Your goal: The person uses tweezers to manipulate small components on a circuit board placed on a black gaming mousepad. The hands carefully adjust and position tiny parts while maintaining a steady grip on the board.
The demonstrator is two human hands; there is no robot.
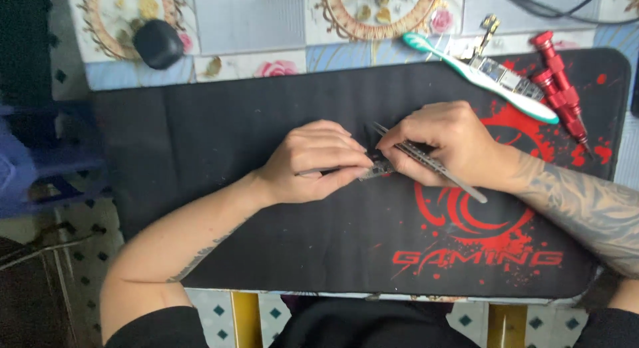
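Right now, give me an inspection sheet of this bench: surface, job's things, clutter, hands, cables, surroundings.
Surface: black mat with red print, laid over a floral-patterned table.
Job's things: small circuit board pinned on the mat; metal tweezers angled across it.
Clutter: white and green toothbrush, a second circuit board under it, two red screwdrivers, round black object at the table's far left.
Hands: left hand presses the small circuit board down; right hand grips the tweezers.
Cables: black cable at the far right edge.
Surroundings: blue stool on the left, tiled floor, yellow table legs.
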